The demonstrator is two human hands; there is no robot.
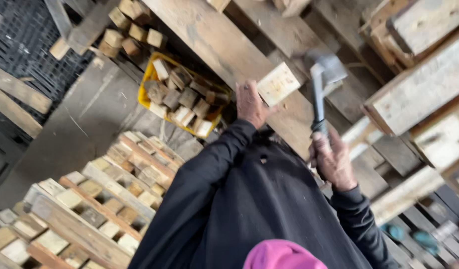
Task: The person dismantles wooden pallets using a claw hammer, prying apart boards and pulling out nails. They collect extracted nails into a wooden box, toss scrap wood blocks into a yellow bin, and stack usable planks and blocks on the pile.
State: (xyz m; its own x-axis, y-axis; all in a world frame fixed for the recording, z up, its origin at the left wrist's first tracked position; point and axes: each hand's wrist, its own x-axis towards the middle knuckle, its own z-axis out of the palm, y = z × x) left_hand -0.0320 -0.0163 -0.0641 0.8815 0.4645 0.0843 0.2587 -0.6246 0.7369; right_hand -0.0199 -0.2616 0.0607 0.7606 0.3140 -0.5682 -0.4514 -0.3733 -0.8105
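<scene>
Head view, tilted: the fingers of the right hand [333, 160] are clenched around the dark handle of a hammer [321, 84], whose grey head is blurred and stands at twelve o'clock from the hand. The left hand [250, 103] is closed on a pale square wood block [278, 83], gripping it by its lower left edge; the block sits at about two o'clock from that hand and at nine o'clock from the hammer head, near it but apart. Both hands come out of black sleeves [209, 169] that fill the lower middle of the picture, with a pink cloth [282, 255] at six o'clock.

Behind the hands runs a broad plank [224, 45] of a wooden pallet, crossing from twelve o'clock toward the centre. At ten o'clock from the left hand lies a yellow crate [149, 74] full of short wood blocks. At eight o'clock, on the grey floor [85, 124], is a stack of pallets [90, 209] set with rows of blocks. More pale timbers [419, 99] lean at three o'clock.
</scene>
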